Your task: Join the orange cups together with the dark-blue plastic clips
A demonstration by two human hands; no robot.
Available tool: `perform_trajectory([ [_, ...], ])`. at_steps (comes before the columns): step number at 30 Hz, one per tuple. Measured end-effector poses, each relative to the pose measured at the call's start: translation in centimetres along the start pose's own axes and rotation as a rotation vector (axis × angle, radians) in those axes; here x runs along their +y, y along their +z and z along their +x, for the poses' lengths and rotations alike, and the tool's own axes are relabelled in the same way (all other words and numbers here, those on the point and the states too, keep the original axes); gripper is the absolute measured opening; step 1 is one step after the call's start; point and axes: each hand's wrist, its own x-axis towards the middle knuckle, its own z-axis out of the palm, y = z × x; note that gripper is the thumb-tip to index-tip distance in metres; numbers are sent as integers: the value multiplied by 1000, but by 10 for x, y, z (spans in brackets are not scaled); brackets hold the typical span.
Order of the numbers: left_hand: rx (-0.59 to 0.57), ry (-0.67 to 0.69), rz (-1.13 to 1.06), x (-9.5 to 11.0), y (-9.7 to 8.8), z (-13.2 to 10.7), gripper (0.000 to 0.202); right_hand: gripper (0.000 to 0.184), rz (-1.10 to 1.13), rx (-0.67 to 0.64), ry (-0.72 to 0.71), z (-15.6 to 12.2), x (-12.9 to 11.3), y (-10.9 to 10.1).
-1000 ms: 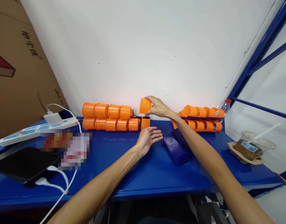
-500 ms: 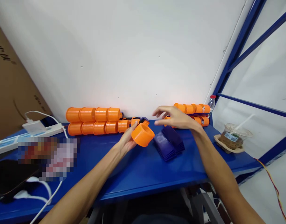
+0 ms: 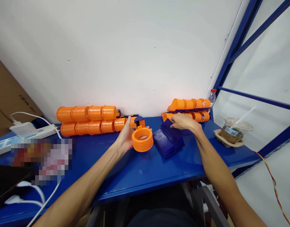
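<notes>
Cup (image 3: 142,143), orange plastic, open mouth facing the camera. It sits low over the table (image 3: 147,170), mid-front, with the left hand (image 3: 124,140) wrapped round its far side, thumb up and fingertips showing through the opening. Cannot tell whether its base touches the table.

Blue stack (image 3: 166,145) of flat, glossy sheets lies just right of the cup, fanned slightly. The right hand (image 3: 182,121) rests on its far end with fingers curled down; cannot tell whether it pinches a sheet or only presses.

A small blue-and-orange piece (image 3: 139,120) stands right behind the cup. Left row (image 3: 88,119): matching ribbed cups nested on their sides in two tiers along the wall (image 3: 135,47). Right row (image 3: 189,108): the same, shorter, just beyond the right hand. A bottle (image 3: 211,96) stands in the corner past it.

An iced drink (image 3: 233,132) with a straw stands on a pulp holder, far right. A power strip (image 3: 22,134) and a white cable (image 3: 48,198) lie far left.

The table is smooth blue metal, the wall plain white, and a blue rack frame (image 3: 232,50) stands at right.
</notes>
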Motion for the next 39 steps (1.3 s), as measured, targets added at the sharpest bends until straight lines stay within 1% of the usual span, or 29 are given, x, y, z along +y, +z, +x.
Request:
perform_trajectory([
  [2,19,-18,49,0,1,0,60,19,38,74,-12,-2,2,-2],
  [5,66,4,117,-1,3,-1,41,22,127,268,-63,-2,-4,-3],
  [7,55,33,136,-1,5,-4,35,24,186,394,-76,-1,-15,-1],
  [8,44,39,138,-1,6,-5,33,24,205,435,-77,-1,-22,1],
  [10,27,43,136,-1,7,-7,31,26,216,475,-84,-1,-36,5],
  [14,24,75,154,-1,7,-7,33,32,160,498,-127,-3,-56,15],
  [19,4,125,148,-3,7,-5,29,34,117,483,-183,-7,-68,20],
  [26,63,199,142,-5,12,-9,24,32,140,465,-221,-10,-72,20],
  [32,33,203,160,-6,9,-6,28,32,130,440,-239,-16,-75,16],
  [39,6,282,214,-9,4,-2,29,31,134,446,-251,-16,-76,17],
])
